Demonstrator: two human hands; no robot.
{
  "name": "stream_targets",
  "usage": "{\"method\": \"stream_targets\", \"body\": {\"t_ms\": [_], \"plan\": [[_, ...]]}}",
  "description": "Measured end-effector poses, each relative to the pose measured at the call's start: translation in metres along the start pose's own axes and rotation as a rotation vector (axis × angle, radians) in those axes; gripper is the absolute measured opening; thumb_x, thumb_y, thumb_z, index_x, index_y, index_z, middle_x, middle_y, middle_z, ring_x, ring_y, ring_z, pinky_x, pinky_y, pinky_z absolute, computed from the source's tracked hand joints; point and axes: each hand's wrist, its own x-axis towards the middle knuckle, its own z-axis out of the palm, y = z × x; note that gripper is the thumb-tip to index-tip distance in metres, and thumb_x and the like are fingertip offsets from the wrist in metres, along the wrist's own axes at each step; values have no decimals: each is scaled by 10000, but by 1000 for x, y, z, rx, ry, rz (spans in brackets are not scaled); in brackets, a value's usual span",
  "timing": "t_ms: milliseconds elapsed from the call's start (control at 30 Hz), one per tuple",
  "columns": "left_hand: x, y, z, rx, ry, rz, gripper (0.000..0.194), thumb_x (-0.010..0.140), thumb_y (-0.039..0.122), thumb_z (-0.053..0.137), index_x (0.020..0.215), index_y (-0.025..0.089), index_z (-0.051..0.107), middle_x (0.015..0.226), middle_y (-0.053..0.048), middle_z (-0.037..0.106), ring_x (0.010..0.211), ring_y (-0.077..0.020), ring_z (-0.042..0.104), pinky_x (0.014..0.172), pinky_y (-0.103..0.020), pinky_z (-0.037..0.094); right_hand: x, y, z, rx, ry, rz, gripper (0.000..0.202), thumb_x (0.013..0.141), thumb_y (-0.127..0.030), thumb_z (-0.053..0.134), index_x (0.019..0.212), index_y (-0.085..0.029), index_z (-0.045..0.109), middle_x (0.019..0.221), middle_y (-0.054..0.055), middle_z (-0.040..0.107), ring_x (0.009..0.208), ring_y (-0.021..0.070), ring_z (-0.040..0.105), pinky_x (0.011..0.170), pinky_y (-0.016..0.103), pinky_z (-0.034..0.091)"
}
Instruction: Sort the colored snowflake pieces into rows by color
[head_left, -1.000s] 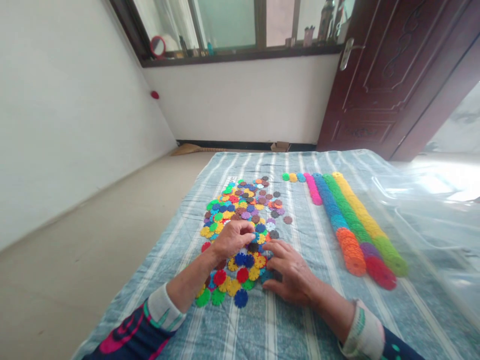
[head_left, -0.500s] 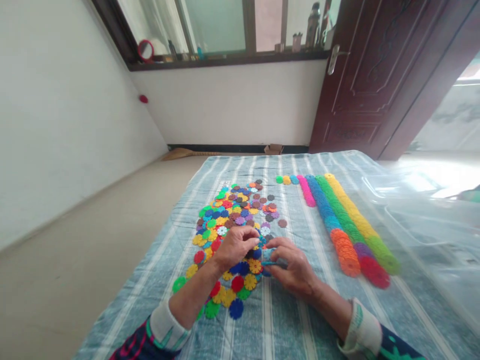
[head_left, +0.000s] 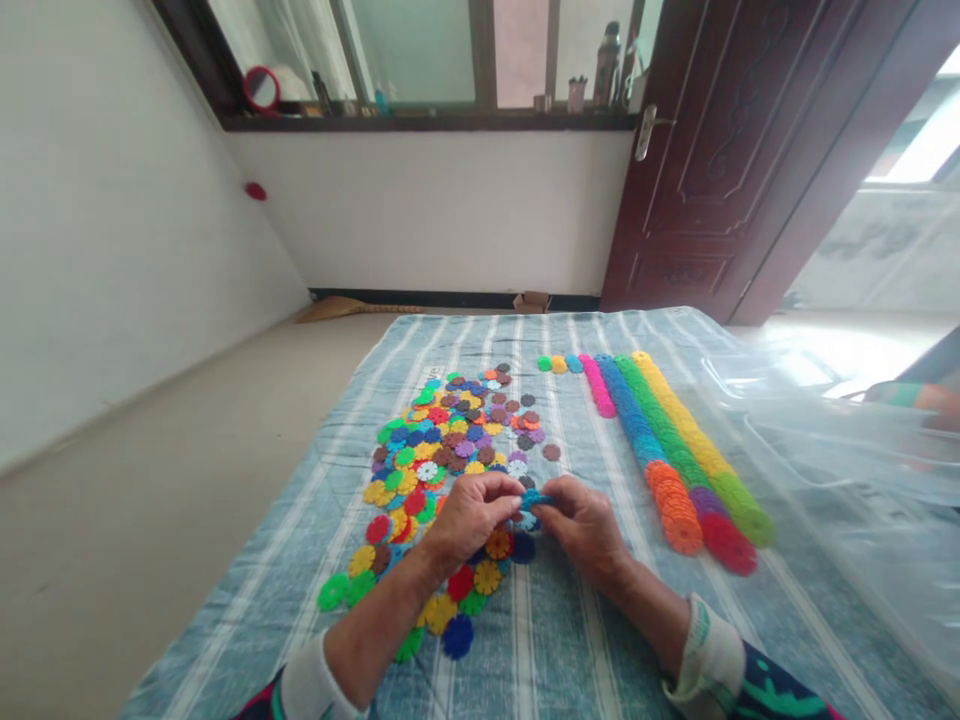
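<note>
Blue notched discs [head_left: 532, 498] are pinched between both hands above the right edge of a loose pile. My left hand [head_left: 474, 515] has its thumb and fingertips closed on their left side. On their right side, my right hand [head_left: 585, 525] grips them with curled fingers. Beneath and around my left hand lies the pile of mixed coloured discs [head_left: 465, 448], in red, yellow, green, blue, brown and purple. To the right, overlapping discs form long rows: a yellow row [head_left: 679, 415], a green row [head_left: 660, 428], a blue row [head_left: 624, 405] and a short pink row [head_left: 598, 387].
Orange discs [head_left: 675, 510] and red discs [head_left: 727, 543] end the rows nearest me. Transparent plastic containers [head_left: 825, 440] stand at the right of the striped cloth [head_left: 577, 640]. Beyond the cloth are a wall, a windowsill [head_left: 450, 122] and a brown door [head_left: 720, 150].
My hands have come together, and both now hold the blue discs that only my right hand held before. The camera view has shifted slightly.
</note>
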Motion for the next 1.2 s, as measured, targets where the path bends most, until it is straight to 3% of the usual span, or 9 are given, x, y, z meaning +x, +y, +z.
{"method": "stream_targets", "body": {"t_ms": [167,500,700,900,967,1033,1200], "plan": [[-2,0,0,-11,-26,-28,158,653,253,660,770,150,688,628,5,657,554,-107,586,516,-205,448,1,0,-1,45,-37,85,80,764,-273,622,794,-199,618,557,-50,548,497,112,506,491,222,404],[1,-6,1,-142,22,-48,179,626,287,710,716,134,687,615,5,661,573,-99,569,557,-197,429,2,2,4,-97,-98,-149,273,786,-189,579,1040,-195,680,874,44,713,790,183,652,735,281,499],[0,-11,0,-189,4,-63,184,597,264,725,717,129,692,625,7,655,584,-101,569,596,-211,441,2,-12,0,-237,-222,-157,219,860,-191,489,973,-189,676,786,43,661,721,173,610,661,269,470],[-1,-6,0,-181,-27,-43,161,586,272,713,673,138,690,605,11,641,574,-102,545,571,-207,430,9,-33,-13,-165,-375,-22,233,834,-112,453,864,-191,670,646,-19,581,567,113,551,535,210,420],[-1,-2,-1,-145,-22,-19,179,595,291,706,701,145,701,634,7,656,585,-109,550,572,-211,442,25,-37,-24,-164,-433,11,204,816,-119,484,852,-190,672,589,-38,563,527,104,552,519,199,414],[0,0,-4,-84,33,26,200,627,329,690,725,155,707,656,5,663,592,-117,556,571,-215,451,52,-37,-39,-241,-413,-1,184,808,-137,508,881,-184,670,555,-46,559,510,105,563,530,198,419],[8,0,-26,133,269,181,242,710,397,620,725,172,707,649,3,665,612,-141,590,577,-218,471,153,-14,-83,-834,-201,-30,224,848,-177,490,1001,-173,654,760,25,682,705,145,631,638,218,421]]}}
